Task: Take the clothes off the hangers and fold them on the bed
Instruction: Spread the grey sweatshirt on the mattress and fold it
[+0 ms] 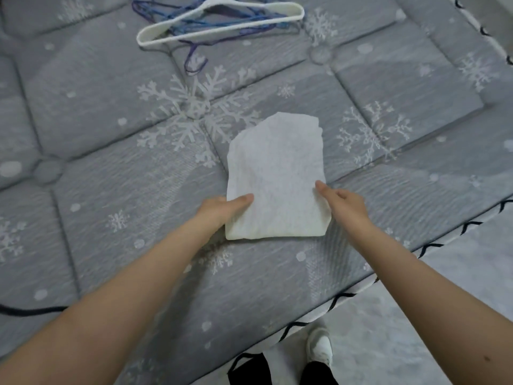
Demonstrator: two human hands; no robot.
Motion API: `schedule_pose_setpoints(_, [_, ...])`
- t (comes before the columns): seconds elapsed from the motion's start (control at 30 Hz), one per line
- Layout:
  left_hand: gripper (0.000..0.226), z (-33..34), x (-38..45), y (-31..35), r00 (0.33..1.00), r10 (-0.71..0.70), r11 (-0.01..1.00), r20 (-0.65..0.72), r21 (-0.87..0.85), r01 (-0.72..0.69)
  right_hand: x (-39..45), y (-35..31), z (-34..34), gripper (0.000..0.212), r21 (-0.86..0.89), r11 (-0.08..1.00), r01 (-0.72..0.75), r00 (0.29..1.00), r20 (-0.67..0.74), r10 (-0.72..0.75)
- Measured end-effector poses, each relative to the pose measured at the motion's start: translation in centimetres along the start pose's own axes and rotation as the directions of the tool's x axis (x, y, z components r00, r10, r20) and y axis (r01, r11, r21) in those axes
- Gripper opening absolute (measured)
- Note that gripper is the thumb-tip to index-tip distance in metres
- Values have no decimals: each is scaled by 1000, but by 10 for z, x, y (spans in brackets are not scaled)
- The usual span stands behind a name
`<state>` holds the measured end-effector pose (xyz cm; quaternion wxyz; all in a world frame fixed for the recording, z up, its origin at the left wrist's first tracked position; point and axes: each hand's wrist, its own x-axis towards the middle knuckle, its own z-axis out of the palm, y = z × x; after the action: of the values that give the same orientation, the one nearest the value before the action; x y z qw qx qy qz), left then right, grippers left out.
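- White knitted garment (274, 176), folded into a small packet, lies on the grey snowflake-quilted mattress (111, 176) near its front edge.
- Left hand (222, 211) grips the packet's near-left corner, thumb on top, fingers tucked beneath.
- Right hand (342, 202) rests loosely on the right edge, fingers relaxed, clasping nothing.
- Best move, I'd say: press both sides evenly and square the edges.
- Bare white and blue hangers (219, 20) lie well apart, beyond the garment.
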<state>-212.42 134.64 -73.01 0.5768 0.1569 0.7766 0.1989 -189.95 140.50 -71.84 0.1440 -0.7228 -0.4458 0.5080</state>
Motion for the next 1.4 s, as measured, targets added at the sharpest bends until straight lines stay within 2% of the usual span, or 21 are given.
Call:
schedule_pose_setpoints(0.1, [57, 5, 9, 20, 991, 118, 992, -69, -30, -120, 18, -13, 3, 48, 57, 998, -19, 999, -38, 22])
schedule_pose_setpoints(0.17, [69, 11, 14, 31, 984, 144, 984, -106, -87, -154, 29, -20, 6, 67, 56, 998, -28, 997, -67, 31])
schedule_pose_setpoints(0.23, [87, 16, 19, 40, 986, 97, 985, -137, -130, -115, 37, -28, 8, 83, 70, 993, -92, 995, -25, 94])
schedule_pose_setpoints(0.33, [108, 18, 25, 50, 992, 6, 978, -129, -204, -33, 47, -37, 11, 104, 163, 962, -219, 972, 122, 201])
schedule_pose_setpoints(0.43, [117, 15, 28, 60, 1000, -19, 975, -22, -221, 14, 53, -39, 13, 85, 215, 947, -238, 965, 167, 204])
schedule_pose_setpoints(0.5, [104, 15, 29, 65, 1000, 12, 984, 5, -180, -10, 54, -38, 13, 74, 294, 921, -258, 958, 205, 202])
schedule_pose_setpoints(0.63, [41, 19, 24, 72, 989, 147, 963, 30, -232, -136, 52, -41, 13, 52, 396, 883, -253, 946, 292, 141])
schedule_pose_setpoints(0.73, [28, 20, 20, 76, 985, 171, 950, 32, -269, -156, 50, -41, 12, 55, 495, 833, -245, 942, 324, 85])
schedule_pose_setpoints(0.87, [29, 31, 6, 87, 969, 228, 948, 94, -249, -198, 44, -36, 0, 66, 627, 750, -209, 962, 271, 41])
schedule_pose_setpoints(0.93, [41, 39, -3, 94, 956, 274, 944, 100, -217, -248, 37, -34, -11, 70, 660, 721, -211, 967, 251, 53])
schedule_pose_setpoints(1.03, [53, 62, -23, 110, 921, 367, 925, 129, -154, -347, 21, -28, -43, 48, 692, 707, -141, 988, 138, 62])
schedule_pose_setpoints(1.17, [57, 122, -65, 139, 877, 444, 896, 183, -73, -438, -13, -16, -118, 27, 715, 699, -10, 996, -53, 69])
schedule_pose_setpoints(1.4, [41, 277, -162, 159, 773, 510, 838, 379, -16, -545, -78, 52, -274, 43, 745, 640, 188, 914, -371, 163])
